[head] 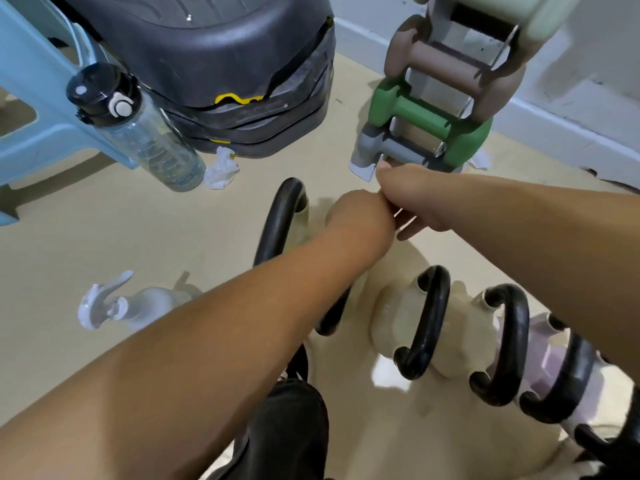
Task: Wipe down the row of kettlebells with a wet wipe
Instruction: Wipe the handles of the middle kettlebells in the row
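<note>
A row of kettlebells with black handles runs from the middle to the lower right. The largest kettlebell is beige and partly behind my left forearm. A smaller beige kettlebell follows, then another one and a lilac kettlebell. My left hand and my right hand meet knuckle to fingertip above the floor, just right of the large handle. Both are curled closed, and I see no wipe between them. A crumpled white wipe lies on the floor by the black platform.
A clear water bottle leans beside a light blue stool. Behind it sits a stacked black platform. A dumbbell rack stands by the wall. A white spray bottle lies on the beige floor at the left.
</note>
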Motion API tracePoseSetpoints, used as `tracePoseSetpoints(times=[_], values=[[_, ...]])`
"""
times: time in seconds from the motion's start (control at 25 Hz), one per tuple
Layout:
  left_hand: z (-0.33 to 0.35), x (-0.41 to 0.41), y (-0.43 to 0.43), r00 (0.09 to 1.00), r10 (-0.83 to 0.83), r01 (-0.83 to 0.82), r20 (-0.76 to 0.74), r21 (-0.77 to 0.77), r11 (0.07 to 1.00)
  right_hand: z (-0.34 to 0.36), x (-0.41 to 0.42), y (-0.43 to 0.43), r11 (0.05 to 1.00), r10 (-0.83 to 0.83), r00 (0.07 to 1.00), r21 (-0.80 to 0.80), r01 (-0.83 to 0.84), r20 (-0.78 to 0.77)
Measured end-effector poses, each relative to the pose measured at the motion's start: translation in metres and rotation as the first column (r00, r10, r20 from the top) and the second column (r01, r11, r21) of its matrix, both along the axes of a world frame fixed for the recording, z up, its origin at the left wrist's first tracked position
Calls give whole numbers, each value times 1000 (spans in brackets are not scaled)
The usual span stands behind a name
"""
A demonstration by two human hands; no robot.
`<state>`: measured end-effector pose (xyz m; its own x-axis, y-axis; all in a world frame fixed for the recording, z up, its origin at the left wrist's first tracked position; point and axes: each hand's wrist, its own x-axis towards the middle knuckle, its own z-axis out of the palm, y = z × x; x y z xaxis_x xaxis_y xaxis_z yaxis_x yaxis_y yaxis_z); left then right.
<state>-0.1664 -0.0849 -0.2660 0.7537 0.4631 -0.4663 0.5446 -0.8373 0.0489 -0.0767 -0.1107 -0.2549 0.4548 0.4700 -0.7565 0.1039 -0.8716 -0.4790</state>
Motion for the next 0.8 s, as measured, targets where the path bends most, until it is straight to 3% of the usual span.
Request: tracePoseSetpoints(times=[0.16, 0.24, 0.36, 0.44, 0.56, 0.64, 0.72, 0.8], values=[[-22, -69, -43, 945, -31, -12, 326, 128, 992, -1, 1, 1, 997, 82, 995, 11, -81, -50], [-36, -111, -57, 863, -179, 113, 472, 164, 980, -5, -5, -2, 992, 125, 989, 11, -125, -75], [-47, -169, -69, 812, -364, 301, 456, 206, 931, -12, -14, -5, 990, 138, 989, 33, -136, -47], [-46, -171, -66, 776, -363, 331, 517, 156, 931, -13, -9, -7, 993, 102, 994, 58, -100, -41], [-37, -107, -39, 796, -209, 202, 568, 77, 976, -13, -2, -10, 996, 31, 995, 81, -23, -96], [-27, -52, -17, 850, 85, -20, 519, -129, 991, -10, -1, -11, 995, 3, 996, 101, 6, -90], [-22, -17, 0, 863, 336, -193, 377, -368, 910, -5, -3, -11, 995, -21, 997, 98, 28, -75], [-23, -14, 4, 832, 431, -281, 350, -405, 870, -6, -6, -9, 995, -30, 998, 89, 35, -52]])
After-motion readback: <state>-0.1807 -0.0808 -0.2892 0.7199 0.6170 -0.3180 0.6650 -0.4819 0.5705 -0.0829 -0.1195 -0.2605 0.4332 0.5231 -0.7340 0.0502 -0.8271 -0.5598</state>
